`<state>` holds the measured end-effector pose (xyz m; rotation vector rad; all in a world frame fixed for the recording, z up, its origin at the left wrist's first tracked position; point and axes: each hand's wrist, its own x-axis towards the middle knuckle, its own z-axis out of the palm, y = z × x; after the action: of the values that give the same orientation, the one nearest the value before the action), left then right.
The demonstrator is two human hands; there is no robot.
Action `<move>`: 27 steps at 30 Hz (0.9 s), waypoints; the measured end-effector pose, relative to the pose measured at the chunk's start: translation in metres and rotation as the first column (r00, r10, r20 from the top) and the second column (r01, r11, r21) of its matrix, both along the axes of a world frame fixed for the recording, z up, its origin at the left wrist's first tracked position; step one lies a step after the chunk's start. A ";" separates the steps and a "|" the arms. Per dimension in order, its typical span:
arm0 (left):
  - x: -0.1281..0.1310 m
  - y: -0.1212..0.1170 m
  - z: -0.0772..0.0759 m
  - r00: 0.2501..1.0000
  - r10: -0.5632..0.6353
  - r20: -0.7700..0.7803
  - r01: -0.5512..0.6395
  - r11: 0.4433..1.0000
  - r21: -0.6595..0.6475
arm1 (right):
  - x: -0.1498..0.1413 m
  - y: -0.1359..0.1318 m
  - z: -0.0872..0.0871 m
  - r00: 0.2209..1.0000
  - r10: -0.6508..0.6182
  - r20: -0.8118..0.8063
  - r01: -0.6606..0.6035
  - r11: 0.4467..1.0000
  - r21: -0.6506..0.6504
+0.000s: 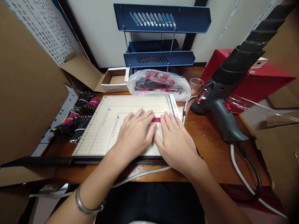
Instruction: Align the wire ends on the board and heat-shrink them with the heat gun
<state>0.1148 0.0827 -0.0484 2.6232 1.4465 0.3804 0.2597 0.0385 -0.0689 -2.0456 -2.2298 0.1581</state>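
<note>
Both hands lie flat side by side on a paper cutter [100, 133] with a printed grid. Under them runs a strip of pink wires [156, 119], visible only in the gap between the fingers. My left hand [137, 130] presses down on it from the left, fingers stretched out and pointing away from me. On the other side, my right hand [176, 140] covers the wires' right part near the cutter's white ruler edge [173, 105], its fingers also straight. The two thumbs almost meet in the middle. The wire ends are hidden by the hands.
Bundles of black and pink wires [80, 119] lie left of the cutter. Behind it are a plastic bag [158, 82], an open box [116, 77], a clear cup [196, 85] and blue trays [161, 21]. A heat gun [224, 93] stands at right; the cutter's black handle [51, 161] extends left.
</note>
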 end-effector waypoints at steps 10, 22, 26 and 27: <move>-0.007 -0.008 -0.003 0.971 -0.147 -0.188 0.151 0.988 0.007 | 0.000 0.000 -0.002 0.999 0.023 0.033 -0.025 0.999 0.041; 0.004 -0.007 -0.006 0.948 -0.289 -0.132 0.275 0.955 -0.113 | 0.003 0.000 0.001 0.993 0.106 0.061 -0.104 0.994 -0.020; 0.003 -0.006 -0.006 0.953 -0.294 -0.073 0.278 0.945 -0.174 | 0.004 -0.001 0.000 0.995 0.102 -0.012 -0.102 0.995 -0.022; 0.002 -0.005 -0.006 0.954 -0.293 -0.060 0.278 0.943 -0.185 | 0.008 -0.002 -0.001 0.992 0.111 -0.058 -0.110 0.994 0.006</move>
<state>0.1172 0.0772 -0.0544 2.6772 1.0404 0.1022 0.2674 0.0364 -0.0697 -1.8913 -2.3072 0.2213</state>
